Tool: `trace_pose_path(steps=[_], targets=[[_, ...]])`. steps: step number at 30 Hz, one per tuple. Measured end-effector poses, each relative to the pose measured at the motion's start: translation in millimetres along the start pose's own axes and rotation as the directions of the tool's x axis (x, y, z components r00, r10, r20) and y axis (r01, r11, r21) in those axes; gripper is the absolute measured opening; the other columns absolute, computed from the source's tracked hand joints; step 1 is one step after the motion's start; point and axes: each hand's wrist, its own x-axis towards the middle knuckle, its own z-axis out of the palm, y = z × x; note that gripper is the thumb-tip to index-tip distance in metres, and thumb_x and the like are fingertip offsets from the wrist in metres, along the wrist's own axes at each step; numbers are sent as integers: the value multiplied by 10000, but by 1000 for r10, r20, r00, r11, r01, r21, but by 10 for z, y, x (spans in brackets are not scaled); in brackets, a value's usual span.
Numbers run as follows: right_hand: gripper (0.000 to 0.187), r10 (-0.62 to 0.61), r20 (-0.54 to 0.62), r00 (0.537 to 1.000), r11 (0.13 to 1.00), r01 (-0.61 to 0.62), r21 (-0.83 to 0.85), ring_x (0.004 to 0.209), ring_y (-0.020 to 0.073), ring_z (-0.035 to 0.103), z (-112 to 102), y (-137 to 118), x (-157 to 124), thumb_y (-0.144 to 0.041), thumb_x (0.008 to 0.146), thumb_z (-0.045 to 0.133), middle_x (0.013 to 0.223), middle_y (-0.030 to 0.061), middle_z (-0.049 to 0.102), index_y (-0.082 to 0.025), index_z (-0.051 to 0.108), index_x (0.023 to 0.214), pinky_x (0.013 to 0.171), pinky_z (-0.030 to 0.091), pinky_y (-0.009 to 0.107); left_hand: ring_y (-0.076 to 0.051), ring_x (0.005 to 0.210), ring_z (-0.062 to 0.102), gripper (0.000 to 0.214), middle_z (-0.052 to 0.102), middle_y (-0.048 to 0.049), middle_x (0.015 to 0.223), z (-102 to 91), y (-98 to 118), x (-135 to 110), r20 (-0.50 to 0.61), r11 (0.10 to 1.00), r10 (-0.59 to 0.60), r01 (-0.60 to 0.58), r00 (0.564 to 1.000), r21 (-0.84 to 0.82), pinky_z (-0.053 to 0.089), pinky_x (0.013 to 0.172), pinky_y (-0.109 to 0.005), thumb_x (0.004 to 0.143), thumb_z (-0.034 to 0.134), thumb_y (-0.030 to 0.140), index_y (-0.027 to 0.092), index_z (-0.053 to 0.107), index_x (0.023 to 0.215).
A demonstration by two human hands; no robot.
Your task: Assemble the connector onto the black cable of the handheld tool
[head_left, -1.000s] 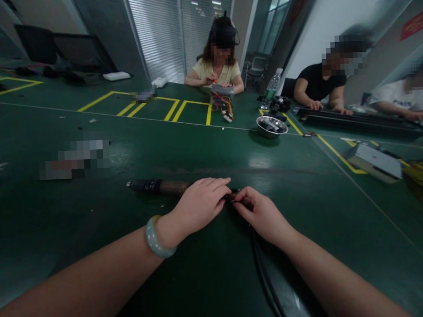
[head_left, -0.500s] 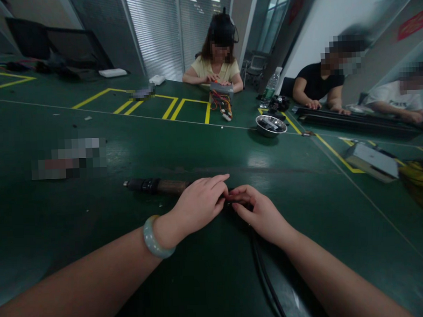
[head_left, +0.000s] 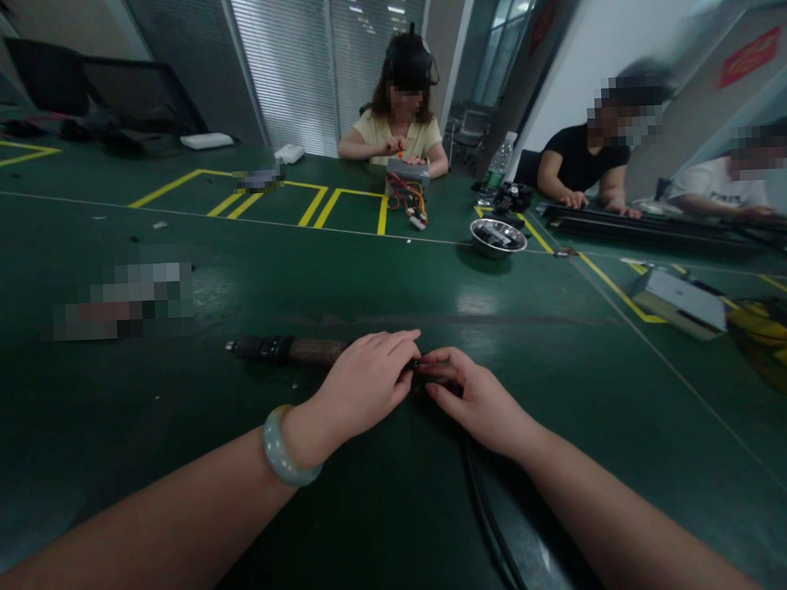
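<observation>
A long dark rod-shaped tool (head_left: 285,349) with a brown middle and a black left tip lies across the green table (head_left: 301,264). My left hand (head_left: 364,385), with a pale jade bangle on the wrist, rests flat over the tool's right part. My right hand (head_left: 476,396) pinches the tool's right end, where a black cable (head_left: 491,521) leaves it and runs toward me. The fingertips of both hands meet over that joint, which hides it.
A metal bowl (head_left: 497,236) stands mid-table. A person in yellow (head_left: 396,125) handles a grey box with coloured wires (head_left: 407,190). Two more people sit at the right behind a long black bar (head_left: 651,227). A grey box (head_left: 680,289) and yellow items (head_left: 777,348) lie at right.
My right hand's fingers have curled closer onto the tool's end and against my left fingertips. The view has shifted slightly; the tool stays in place.
</observation>
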Motion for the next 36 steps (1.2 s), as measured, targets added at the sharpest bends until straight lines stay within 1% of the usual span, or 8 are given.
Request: trace_pose_path(steps=[6,10,14,17,23,29,32,36], targets=[[325,-4,14,1000,999,5,-41,1074,190,637,-4,-37,-5,-156,900,517,1155,80,672,-223,482,1217,918,514,380,-228,1067,581,186,620,-68,1167,4,-2,9,-7,1000,3,-3,1000,-5,458,928,-413,844,571,177,185,579,1031],[326,-9,28,1000,997,11,-75,1048,187,645,-14,-45,-15,-158,900,514,1126,71,684,-228,473,1216,897,511,368,-220,965,596,143,641,-47,1001,-14,11,20,37,1000,-16,16,999,8,463,856,-392,850,572,199,188,585,993],[332,-15,62,998,996,20,-90,974,174,661,-14,-68,-28,-150,890,520,1089,51,694,-235,472,1207,832,520,336,-208,909,585,93,628,-34,936,-56,16,9,66,1000,-15,15,998,-2,452,807,-366,847,570,202,193,582,939],[340,-26,70,997,991,35,-127,912,162,668,-14,-90,-38,-136,870,530,1076,40,696,-238,489,1192,791,519,312,-202,891,579,81,626,-26,918,-78,11,-6,79,1000,-4,6,997,-16,445,796,-359,843,574,197,199,580,924],[177,-13,-38,999,935,-1,-355,822,161,658,-80,-105,-67,-167,856,532,905,13,694,-234,604,1003,716,488,280,-207,912,578,96,634,-27,946,-67,1,-3,77,1000,3,-2,997,-13,441,808,-369,833,591,201,208,587,928],[133,13,8,1000,906,-8,-424,734,168,644,-95,-92,-98,-192,817,593,827,9,694,-241,660,920,649,472,278,-212,926,579,99,640,-33,964,-64,-1,-6,79,1000,2,-1,997,-23,450,827,-381,839,585,206,203,592,938],[141,52,-4,999,909,-49,-415,759,177,661,-110,-76,-100,-208,837,590,869,8,716,-260,694,918,657,481,284,-207,928,580,98,639,-29,969,-79,-3,-14,86,999,4,-1,996,-33,452,831,-375,843,588,215,207,595,941],[164,136,15,991,944,-125,-305,746,167,674,-168,-73,-111,-241,846,618,849,-10,725,-272,685,993,649,491,271,-200,917,578,88,638,-19,952,-97,-1,-19,102,998,5,1,995,-57,446,820,-366,842,589,206,212,594,930]])
